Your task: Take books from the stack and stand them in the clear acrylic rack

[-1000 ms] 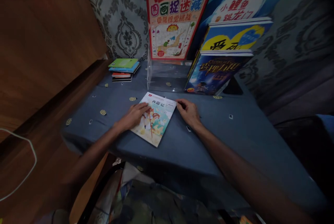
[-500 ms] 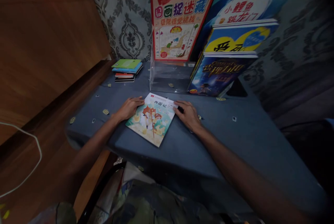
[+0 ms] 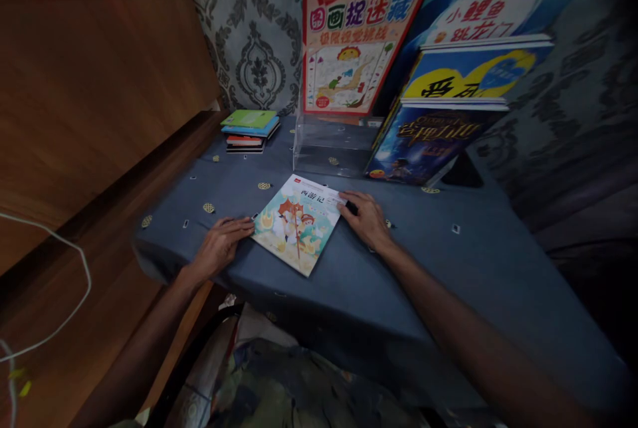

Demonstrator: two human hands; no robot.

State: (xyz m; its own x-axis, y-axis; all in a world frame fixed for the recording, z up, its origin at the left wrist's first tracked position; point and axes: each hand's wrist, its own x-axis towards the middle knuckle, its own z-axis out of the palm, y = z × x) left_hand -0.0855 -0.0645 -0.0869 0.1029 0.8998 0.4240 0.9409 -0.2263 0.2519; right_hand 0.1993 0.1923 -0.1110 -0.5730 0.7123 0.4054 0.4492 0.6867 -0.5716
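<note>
Between the flat, open left hand [image 3: 219, 246] and right hand [image 3: 367, 216] lies the picture book [image 3: 296, 223].

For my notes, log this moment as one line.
left hand: flat, fingertips at picture book left edge | right hand: on book's top right corner | book: flat on blue tablecloth
</note>
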